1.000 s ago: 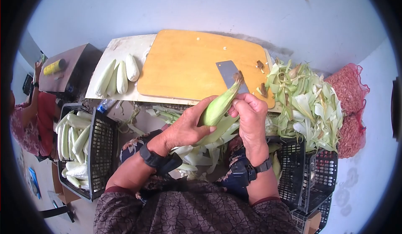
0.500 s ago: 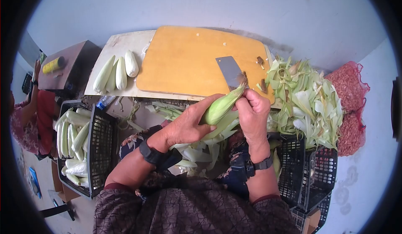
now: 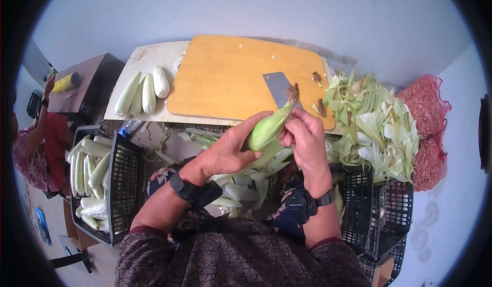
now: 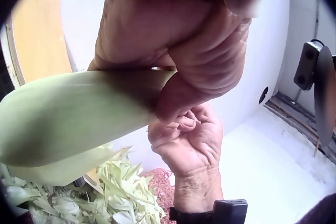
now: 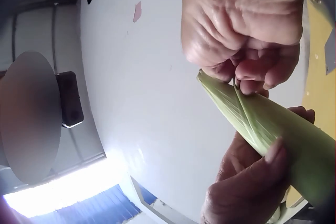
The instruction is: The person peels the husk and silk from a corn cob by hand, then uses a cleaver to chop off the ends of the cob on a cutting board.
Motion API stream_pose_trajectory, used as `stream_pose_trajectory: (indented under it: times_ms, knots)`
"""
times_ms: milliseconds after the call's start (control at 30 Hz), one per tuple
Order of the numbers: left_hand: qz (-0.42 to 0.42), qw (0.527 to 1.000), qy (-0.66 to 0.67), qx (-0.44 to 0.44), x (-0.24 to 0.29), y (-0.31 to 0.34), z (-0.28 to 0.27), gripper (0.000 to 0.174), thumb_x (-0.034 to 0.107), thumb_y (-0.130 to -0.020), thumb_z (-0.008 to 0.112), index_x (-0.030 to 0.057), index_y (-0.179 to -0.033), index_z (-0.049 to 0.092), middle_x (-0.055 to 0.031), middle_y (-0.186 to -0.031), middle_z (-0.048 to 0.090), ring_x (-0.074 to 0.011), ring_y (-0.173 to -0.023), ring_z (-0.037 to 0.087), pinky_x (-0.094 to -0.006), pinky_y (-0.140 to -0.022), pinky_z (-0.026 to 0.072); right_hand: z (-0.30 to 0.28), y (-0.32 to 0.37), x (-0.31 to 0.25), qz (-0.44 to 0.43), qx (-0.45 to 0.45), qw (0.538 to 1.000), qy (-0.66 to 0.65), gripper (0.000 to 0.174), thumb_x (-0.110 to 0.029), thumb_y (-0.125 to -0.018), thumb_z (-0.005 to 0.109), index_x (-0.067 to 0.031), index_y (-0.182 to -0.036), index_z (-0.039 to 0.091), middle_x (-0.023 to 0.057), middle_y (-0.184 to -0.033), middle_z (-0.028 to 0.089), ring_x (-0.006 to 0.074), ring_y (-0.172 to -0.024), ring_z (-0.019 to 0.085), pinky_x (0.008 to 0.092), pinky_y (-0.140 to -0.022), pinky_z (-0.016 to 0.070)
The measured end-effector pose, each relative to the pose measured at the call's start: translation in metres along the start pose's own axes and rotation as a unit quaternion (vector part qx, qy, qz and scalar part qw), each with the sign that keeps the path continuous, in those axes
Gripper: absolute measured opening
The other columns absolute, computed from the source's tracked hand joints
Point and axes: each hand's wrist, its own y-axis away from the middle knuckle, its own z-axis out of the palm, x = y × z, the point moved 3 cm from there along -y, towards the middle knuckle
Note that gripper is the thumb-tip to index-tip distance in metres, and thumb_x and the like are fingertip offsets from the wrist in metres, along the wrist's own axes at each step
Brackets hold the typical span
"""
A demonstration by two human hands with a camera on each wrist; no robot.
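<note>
A green corn ear (image 3: pixel 267 132) in its husk, brown silk at its tip, is held at a slant above the lap. The left hand (image 3: pixel 230 151) grips its lower part, thumb on the near side. At the upper part, the right hand (image 3: pixel 305 135) pinches a husk leaf with curled fingers. In the right wrist view, the right hand (image 5: pixel 244 35) holds a thin strip of husk on the ear (image 5: pixel 283 129), and the left thumb presses the ear's side. The left wrist view shows the left hand (image 4: pixel 173 40) over the ear (image 4: pixel 79 113).
A cleaver (image 3: pixel 279 88) lies on the yellow board (image 3: pixel 225 76). Pale ears (image 3: pixel 148 93) rest to its left, loose husks (image 3: pixel 379 128) to its right. Black crates (image 3: pixel 125 184) stand on both sides, the left one holding ears. Red net sacks (image 3: pixel 428 107) stand far right. Another person is far left.
The ear and both hands have shifted slightly, the ear's tip going right, then back left. The right hand keeps its pinch near the upper part.
</note>
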Motion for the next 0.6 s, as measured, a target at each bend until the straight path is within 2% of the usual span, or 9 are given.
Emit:
stream_pose_trajectory:
  times_ms: [67,200,300,367,400,467,500,600]
  knots:
    - [0.007,1.0,0.0,-0.013,0.0,-0.001,0.002,0.071,-0.001,-0.072,0.058,0.0058,-0.135,0.027,-0.0187,-0.114,0.052,-0.027,-0.109,0.05,-0.034,-0.092,0.0387,0.002,0.003,-0.001,-0.019,0.021,0.995,0.094,0.012,-0.005,-0.082,0.052,0.0029,-0.079,0.059,0.0028,-0.058,0.055,0.0051,-0.047,0.047,0.0185,-0.046,0.0379]
    - [-0.038,0.999,-0.001,-0.027,-0.001,-0.003,0.003,0.068,0.005,-0.074,0.059,0.0036,-0.134,0.027,-0.0191,-0.111,0.053,-0.0266,-0.107,0.051,-0.034,-0.09,0.0396,0.004,0.005,0.002,-0.016,0.059,0.994,0.089,0.012,-0.006,-0.083,0.053,0.0031,-0.078,0.058,0.0032,-0.058,0.055,0.0051,-0.046,0.047,0.0184,-0.045,0.0382]
    - [0.0,1.0,0.018,0.021,-0.01,-0.006,0.005,0.062,0.012,-0.078,0.058,0.0007,-0.132,0.03,-0.0189,-0.108,0.054,-0.0248,-0.101,0.053,-0.0332,-0.085,0.0414,0.008,0.006,0.005,0.0,0.067,0.997,0.03,0.013,-0.007,-0.083,0.053,0.0033,-0.078,0.058,0.0039,-0.058,0.055,0.0053,-0.046,0.047,0.0182,-0.044,0.0389]
    - [0.052,0.995,0.069,0.058,-0.008,-0.01,0.005,0.054,0.019,-0.087,0.054,-0.0021,-0.131,0.032,-0.0086,-0.108,0.053,-0.0135,-0.099,0.049,-0.0287,-0.087,0.039,0.012,0.007,0.005,-0.032,0.069,0.996,0.055,0.012,-0.006,-0.084,0.053,0.0031,-0.079,0.058,0.0039,-0.059,0.056,0.0055,-0.047,0.049,0.0183,-0.044,0.0399]
    - [0.051,0.995,0.068,0.059,-0.006,-0.011,0.006,0.054,0.019,-0.087,0.054,-0.0021,-0.131,0.032,-0.0086,-0.108,0.053,-0.0135,-0.099,0.049,-0.0287,-0.087,0.039,0.013,0.007,0.007,-0.031,0.069,0.996,0.054,0.012,-0.006,-0.084,0.053,0.0031,-0.079,0.058,0.0039,-0.059,0.056,0.0055,-0.047,0.049,0.0183,-0.044,0.0399]
    - [-0.015,0.986,0.132,0.097,-0.002,-0.012,0.007,0.045,0.02,-0.09,0.051,-0.0013,-0.128,0.038,-0.0046,-0.102,0.054,-0.0092,-0.091,0.049,-0.025,-0.082,0.0408,0.016,0.007,0.011,-0.061,0.064,0.993,0.085,0.012,-0.006,-0.085,0.053,0.0031,-0.08,0.058,0.0041,-0.061,0.057,0.0059,-0.048,0.05,0.0186,-0.044,0.0405]
    - [-0.011,0.983,0.134,0.121,0.005,-0.012,0.007,0.04,0.02,-0.091,0.049,-0.0012,-0.124,0.043,-0.0019,-0.096,0.055,-0.0076,-0.085,0.049,-0.0226,-0.078,0.0411,0.019,0.008,0.009,-0.06,0.065,0.993,0.084,0.012,-0.006,-0.085,0.052,0.0033,-0.079,0.058,0.0039,-0.062,0.058,0.0059,-0.049,0.051,0.0186,-0.046,0.0412]
    - [-0.015,0.979,0.149,0.14,0.009,-0.011,0.005,0.035,0.02,-0.092,0.047,-0.0013,-0.12,0.048,-0.0015,-0.091,0.056,-0.0079,-0.083,0.049,-0.0223,-0.076,0.0409,0.022,0.007,0.011,-0.053,0.055,0.994,0.075,0.012,-0.006,-0.085,0.052,0.0034,-0.079,0.058,0.0043,-0.062,0.058,0.0063,-0.049,0.051,0.0193,-0.046,0.0414]
